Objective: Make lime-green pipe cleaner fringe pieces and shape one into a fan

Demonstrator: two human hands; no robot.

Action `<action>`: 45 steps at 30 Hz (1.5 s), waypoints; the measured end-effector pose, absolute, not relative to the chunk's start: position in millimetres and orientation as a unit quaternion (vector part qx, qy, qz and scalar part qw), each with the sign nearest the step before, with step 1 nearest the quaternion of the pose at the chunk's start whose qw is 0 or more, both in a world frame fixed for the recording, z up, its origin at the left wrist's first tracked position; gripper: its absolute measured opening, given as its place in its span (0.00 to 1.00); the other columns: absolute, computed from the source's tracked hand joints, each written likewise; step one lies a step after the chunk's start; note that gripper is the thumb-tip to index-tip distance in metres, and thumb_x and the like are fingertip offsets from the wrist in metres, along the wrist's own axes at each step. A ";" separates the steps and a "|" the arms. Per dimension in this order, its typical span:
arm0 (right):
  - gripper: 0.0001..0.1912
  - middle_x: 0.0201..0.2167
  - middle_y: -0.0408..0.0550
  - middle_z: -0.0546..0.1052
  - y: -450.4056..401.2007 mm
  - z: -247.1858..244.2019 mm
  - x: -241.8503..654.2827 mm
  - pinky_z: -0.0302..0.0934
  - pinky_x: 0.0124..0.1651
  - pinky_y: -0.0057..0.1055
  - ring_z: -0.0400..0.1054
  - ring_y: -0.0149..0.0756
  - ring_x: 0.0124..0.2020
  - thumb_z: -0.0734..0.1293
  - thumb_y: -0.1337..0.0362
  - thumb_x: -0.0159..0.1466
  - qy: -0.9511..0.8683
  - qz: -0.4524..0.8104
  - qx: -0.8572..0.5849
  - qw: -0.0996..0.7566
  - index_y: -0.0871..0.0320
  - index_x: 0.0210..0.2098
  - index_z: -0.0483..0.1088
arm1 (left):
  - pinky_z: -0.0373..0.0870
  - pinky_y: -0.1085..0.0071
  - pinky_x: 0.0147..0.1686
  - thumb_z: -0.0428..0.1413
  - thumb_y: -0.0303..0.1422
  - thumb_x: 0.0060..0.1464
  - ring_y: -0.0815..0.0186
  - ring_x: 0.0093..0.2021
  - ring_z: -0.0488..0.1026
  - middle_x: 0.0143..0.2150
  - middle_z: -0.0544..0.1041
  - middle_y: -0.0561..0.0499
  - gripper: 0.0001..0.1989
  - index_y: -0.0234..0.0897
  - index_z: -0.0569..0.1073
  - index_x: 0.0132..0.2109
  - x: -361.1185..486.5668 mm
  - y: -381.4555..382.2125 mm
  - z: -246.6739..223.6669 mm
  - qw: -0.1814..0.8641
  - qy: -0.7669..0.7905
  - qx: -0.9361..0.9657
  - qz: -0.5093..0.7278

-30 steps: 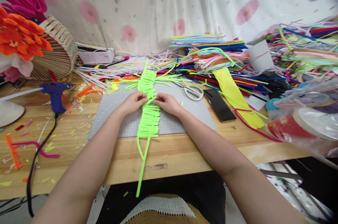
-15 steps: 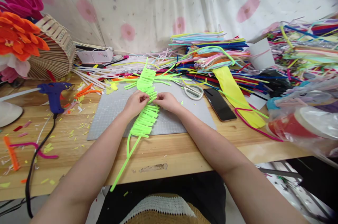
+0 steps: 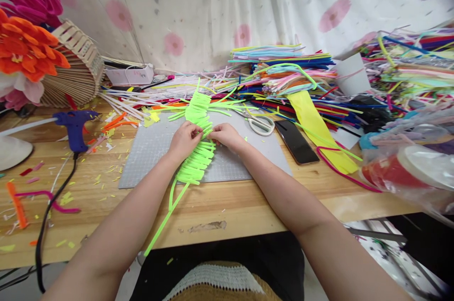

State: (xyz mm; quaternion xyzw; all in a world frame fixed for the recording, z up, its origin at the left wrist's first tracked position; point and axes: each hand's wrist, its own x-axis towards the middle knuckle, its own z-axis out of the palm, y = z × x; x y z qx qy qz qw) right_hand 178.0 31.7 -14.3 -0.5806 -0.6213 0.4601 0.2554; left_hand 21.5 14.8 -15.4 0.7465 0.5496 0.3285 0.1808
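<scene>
A long piece of bright green pipe cleaners [image 3: 196, 164], packed in side-by-side rows, lies lengthwise over a grey cutting mat [image 3: 142, 157]. Two green stems trail from its near end over the table edge. My left hand [image 3: 186, 139] pinches the piece at its middle from the left, fingers closed. From the right, my right hand [image 3: 226, 135] grips the same rows, its fingertips close to the left ones. More loose green stems [image 3: 230, 106] lie behind the piece. The exact strands between my fingertips are too small to tell.
White-handled scissors [image 3: 261, 125] and a black phone [image 3: 297, 141] lie right of my hands, beside a yellow strip [image 3: 319, 131]. Bundles of coloured pipe cleaners [image 3: 283, 76] fill the back. At left are a blue glue gun [image 3: 76, 131], its black cord and scraps.
The whole view has shifted slightly. Both hands keep their hold on the green piece, with only small finger movements.
</scene>
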 end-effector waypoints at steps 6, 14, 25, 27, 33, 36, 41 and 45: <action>0.08 0.11 0.37 0.64 31.0 -21.9 177.7 0.52 0.20 0.24 0.55 0.23 0.13 0.65 0.63 0.50 -0.577 0.476 -0.585 0.313 0.60 0.20 0.65 | 0.64 0.71 0.33 0.50 0.30 0.50 0.68 0.31 0.67 0.35 0.69 0.49 0.07 0.36 0.73 0.34 21.1 13.9 -18.8 0.185 0.534 0.764 0.311; 0.09 0.14 0.36 0.62 26.7 -31.0 181.2 0.54 0.20 0.22 0.55 0.23 0.16 0.65 0.61 0.52 -0.583 0.493 -0.519 0.384 0.59 0.24 0.61 | 0.61 0.75 0.27 0.48 0.22 0.41 0.75 0.24 0.63 0.38 0.68 0.53 0.26 0.38 0.61 0.51 10.5 4.1 -22.7 0.259 0.533 0.709 0.381; 0.13 0.15 0.35 0.63 21.5 -28.6 180.1 0.52 0.21 0.22 0.56 0.22 0.16 0.65 0.55 0.51 -0.609 0.503 -0.446 0.421 0.58 0.26 0.61 | 0.62 0.74 0.22 0.58 0.44 0.40 0.70 0.24 0.67 0.28 0.73 0.52 0.18 0.35 0.69 0.34 5.8 9.2 -20.1 0.458 0.592 0.486 0.450; 0.14 0.16 0.36 0.64 21.2 -27.7 179.2 0.53 0.21 0.22 0.57 0.22 0.17 0.66 0.54 0.50 -0.603 0.517 -0.439 0.419 0.58 0.26 0.61 | 0.64 0.73 0.25 0.64 0.44 0.31 0.68 0.25 0.69 0.27 0.74 0.51 0.22 0.34 0.70 0.31 4.8 8.9 -16.6 0.508 0.562 0.467 0.456; 0.16 0.17 0.34 0.65 23.0 -29.6 178.0 0.60 0.23 0.23 0.61 0.22 0.18 0.68 0.56 0.48 -0.568 0.565 -0.426 0.420 0.57 0.28 0.58 | 0.68 0.70 0.33 0.68 0.39 0.24 0.67 0.29 0.72 0.28 0.76 0.50 0.25 0.32 0.72 0.33 9.1 3.5 -12.3 0.521 0.530 0.441 0.504; 0.20 0.19 0.32 0.66 24.1 -29.4 178.5 0.63 0.25 0.25 0.63 0.23 0.19 0.69 0.58 0.47 -0.553 0.587 -0.407 0.430 0.55 0.33 0.56 | 0.69 0.69 0.34 0.67 0.38 0.26 0.66 0.32 0.73 0.31 0.77 0.50 0.28 0.33 0.72 0.39 13.5 1.9 -11.5 0.530 0.518 0.425 0.520; 0.18 0.19 0.32 0.65 20.8 -21.6 180.8 0.62 0.26 0.25 0.63 0.24 0.19 0.67 0.62 0.49 -0.589 0.595 -0.384 0.390 0.55 0.39 0.60 | 0.68 0.70 0.33 0.66 0.38 0.29 0.65 0.32 0.74 0.32 0.78 0.49 0.27 0.32 0.72 0.40 15.0 1.8 -14.0 0.537 0.508 0.440 0.509; 0.12 0.18 0.36 0.65 18.4 -18.4 180.1 0.57 0.24 0.24 0.61 0.24 0.19 0.65 0.58 0.52 -0.605 0.558 -0.423 0.379 0.58 0.33 0.65 | 0.67 0.72 0.31 0.66 0.36 0.29 0.68 0.28 0.72 0.28 0.76 0.52 0.26 0.32 0.71 0.40 14.5 3.0 -19.7 0.511 0.507 0.474 0.508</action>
